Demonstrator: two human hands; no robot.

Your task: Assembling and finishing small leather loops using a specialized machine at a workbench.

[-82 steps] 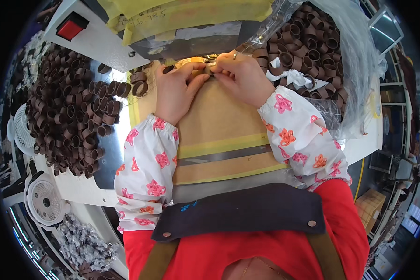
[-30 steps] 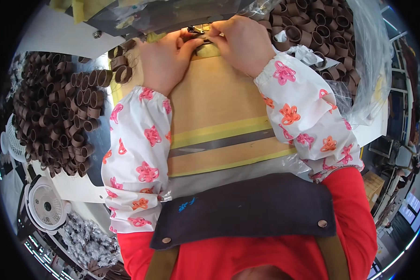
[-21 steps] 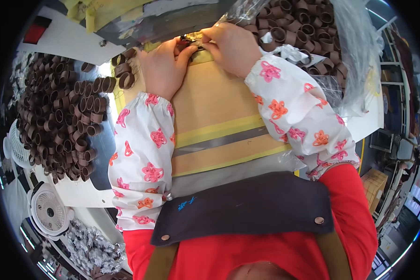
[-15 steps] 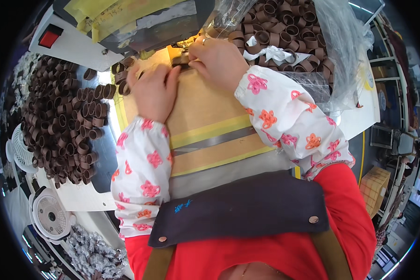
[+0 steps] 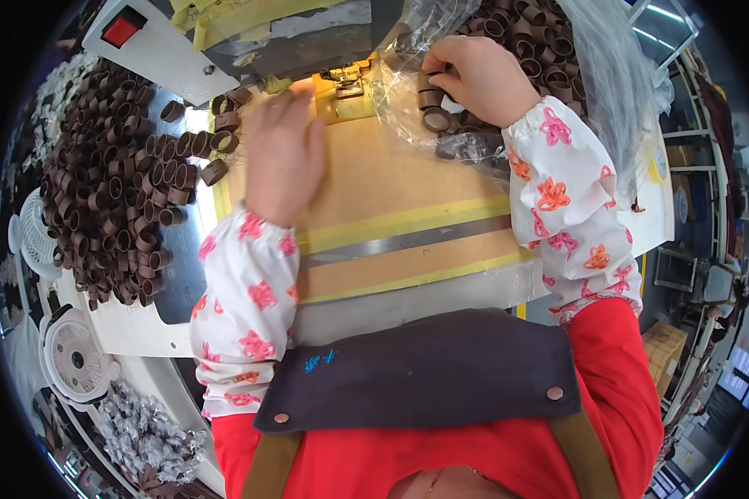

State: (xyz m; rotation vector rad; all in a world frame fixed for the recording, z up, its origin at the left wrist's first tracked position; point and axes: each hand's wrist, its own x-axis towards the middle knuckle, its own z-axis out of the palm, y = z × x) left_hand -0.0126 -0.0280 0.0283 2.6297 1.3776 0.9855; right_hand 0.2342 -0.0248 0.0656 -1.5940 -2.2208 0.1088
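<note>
My left hand [image 5: 285, 158] is blurred over the tan work surface [image 5: 391, 175], left of the sewing machine's lit needle area [image 5: 345, 87]. Its fingers reach forward with the thumb apart, and I see nothing held. Several loose brown rings [image 5: 215, 172] lie just left of it. My right hand [image 5: 487, 79] is at the clear plastic bag [image 5: 404, 100] on the right, thumb and forefinger pinched at a brown ring [image 5: 430, 97] by the near edge of the heap; the fingers partly hide it. More brown rings [image 5: 558, 50] fill the bag behind that hand.
A large heap of brown rings [image 5: 100, 191] covers the table's left side. The machine's white housing with a red switch [image 5: 123, 28] stands at the back left. Two white fans [image 5: 76, 358] are at the left edge, above a pile of clear plastic wrappings [image 5: 150, 432].
My right hand has left the needle area and moved right to the bag of rings. My left hand stays left of the needle, now blurred. The dark piece under the needle is gone.
</note>
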